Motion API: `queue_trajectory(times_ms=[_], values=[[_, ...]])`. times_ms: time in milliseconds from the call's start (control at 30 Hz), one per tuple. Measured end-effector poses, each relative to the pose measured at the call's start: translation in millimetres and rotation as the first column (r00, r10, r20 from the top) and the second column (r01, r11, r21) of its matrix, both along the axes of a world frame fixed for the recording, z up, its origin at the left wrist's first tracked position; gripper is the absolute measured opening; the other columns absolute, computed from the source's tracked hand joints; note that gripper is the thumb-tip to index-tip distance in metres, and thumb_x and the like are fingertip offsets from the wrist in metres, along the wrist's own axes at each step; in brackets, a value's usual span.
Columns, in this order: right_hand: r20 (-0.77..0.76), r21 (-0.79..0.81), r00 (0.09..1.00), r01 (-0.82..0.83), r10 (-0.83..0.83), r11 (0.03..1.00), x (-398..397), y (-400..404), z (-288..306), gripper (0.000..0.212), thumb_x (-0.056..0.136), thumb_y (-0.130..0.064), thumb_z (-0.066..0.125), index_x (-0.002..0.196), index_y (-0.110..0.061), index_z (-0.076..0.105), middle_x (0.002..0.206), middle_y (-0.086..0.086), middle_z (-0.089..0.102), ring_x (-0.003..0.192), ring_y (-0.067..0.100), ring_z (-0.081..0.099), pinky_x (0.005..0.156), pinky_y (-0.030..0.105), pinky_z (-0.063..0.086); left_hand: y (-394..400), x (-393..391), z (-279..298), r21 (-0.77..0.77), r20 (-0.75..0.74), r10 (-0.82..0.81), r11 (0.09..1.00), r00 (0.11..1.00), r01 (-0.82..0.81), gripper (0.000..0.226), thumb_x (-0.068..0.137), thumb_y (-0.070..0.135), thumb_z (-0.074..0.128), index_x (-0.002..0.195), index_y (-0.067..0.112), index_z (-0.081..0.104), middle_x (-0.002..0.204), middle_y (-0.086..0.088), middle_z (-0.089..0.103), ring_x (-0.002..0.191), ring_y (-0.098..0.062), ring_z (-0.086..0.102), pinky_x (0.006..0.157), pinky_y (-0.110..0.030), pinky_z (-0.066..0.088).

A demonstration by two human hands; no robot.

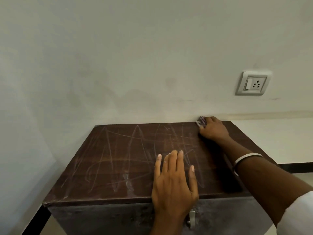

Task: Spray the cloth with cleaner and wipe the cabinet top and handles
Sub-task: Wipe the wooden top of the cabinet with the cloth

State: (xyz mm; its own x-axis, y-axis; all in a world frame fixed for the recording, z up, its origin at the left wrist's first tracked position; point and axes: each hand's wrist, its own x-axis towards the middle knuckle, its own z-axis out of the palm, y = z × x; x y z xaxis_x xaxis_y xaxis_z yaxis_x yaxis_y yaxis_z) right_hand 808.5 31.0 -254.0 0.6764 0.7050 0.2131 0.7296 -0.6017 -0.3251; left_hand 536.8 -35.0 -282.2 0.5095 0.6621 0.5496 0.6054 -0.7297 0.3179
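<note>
The dark brown cabinet top (118, 158) fills the lower middle of the head view, streaked with pale wipe marks. My right hand (214, 128) is at the far right back corner, gripping a small bunched patterned cloth (201, 122) and pressing it onto the top by the wall. My left hand (174, 182) lies flat on the top near the front edge, fingers straight and spread. Below it, a metal handle (191, 218) shows on the cabinet front. No spray bottle is in view.
A pale wall stands right behind the cabinet, with a white switch and socket plate (253, 83) up on the right. Light floor with a black skirting strip (33, 219) runs along the left; more floor lies to the right.
</note>
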Motion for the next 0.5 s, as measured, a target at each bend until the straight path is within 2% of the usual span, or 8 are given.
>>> queue_trajectory(times_ms=[267,367,500], values=[[-0.027,-0.049,0.988,-0.152,0.151,0.987,-48.3,31.1,2.5,0.063,0.092,-0.040,0.040,0.150,-0.020,0.026,0.158,0.010,0.021,0.145,0.030,0.021,0.118,0.042,0.021,0.0,0.3,1.6,-0.009,-0.002,0.009,1.000,1.000,-0.009,0.051,0.095,0.047,0.033,0.129,0.017,0.057,0.129,0.001,0.061,0.123,-0.012,0.054,0.110,-0.039,0.023],[-0.055,-0.059,0.987,-0.156,0.153,0.986,-38.1,23.9,3.6,0.064,0.093,-0.047,0.039,0.151,-0.026,0.023,0.160,0.004,0.018,0.146,0.025,0.021,0.118,0.043,0.022,-0.2,0.1,2.1,-0.013,0.007,0.007,1.000,1.000,-0.007,0.051,0.095,0.046,0.034,0.129,0.017,0.057,0.129,0.001,0.061,0.123,-0.013,0.053,0.111,-0.039,0.023],[-0.039,-0.052,0.994,-0.102,0.100,0.993,-28.1,15.8,2.4,0.065,0.093,-0.047,0.038,0.152,-0.023,0.023,0.159,0.007,0.020,0.145,0.027,0.022,0.118,0.042,0.022,-0.3,-0.4,2.2,-0.005,0.015,-0.002,1.000,1.000,0.002,0.050,0.095,0.045,0.034,0.128,0.016,0.058,0.128,0.001,0.061,0.122,-0.013,0.054,0.110,-0.039,0.023]])
